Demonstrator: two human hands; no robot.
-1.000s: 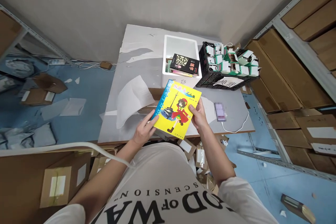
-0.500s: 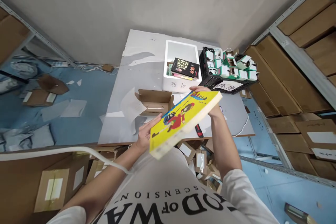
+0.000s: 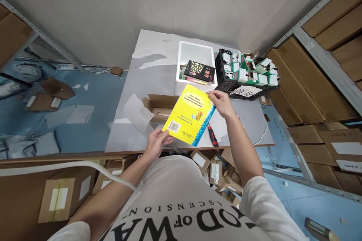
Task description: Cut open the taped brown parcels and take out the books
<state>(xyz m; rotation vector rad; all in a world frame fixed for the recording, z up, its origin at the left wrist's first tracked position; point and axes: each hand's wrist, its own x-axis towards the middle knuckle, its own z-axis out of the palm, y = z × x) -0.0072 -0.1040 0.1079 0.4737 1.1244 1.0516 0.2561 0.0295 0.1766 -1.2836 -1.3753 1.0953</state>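
Grey wall (image 3: 169,0) closes off the far side of the work table (image 3: 158,79), and loaded shelving (image 3: 308,45) stands to the right. Viewing remotely, I observe a yellow book (image 3: 189,115) held up over the near part of the table, its barcoded back cover towards me and its blue spine edge on the right. I find the left hand (image 3: 156,144) gripping the lower left corner, thumb on the cover, and the right hand (image 3: 222,102) closed on the upper right corner. Behind the book I note an open cardboard box (image 3: 161,102), partly hidden, with a pale curled sheet (image 3: 138,113) at its left end. A red-and-black cutter (image 3: 212,135) lies just beside the book, near the table edge. Further back I record a white foam box (image 3: 195,89) containing a dark-covered book (image 3: 199,71) on top of others, and, just beside it, a black crate (image 3: 222,79) filled with white-and-green cartons (image 3: 246,69).
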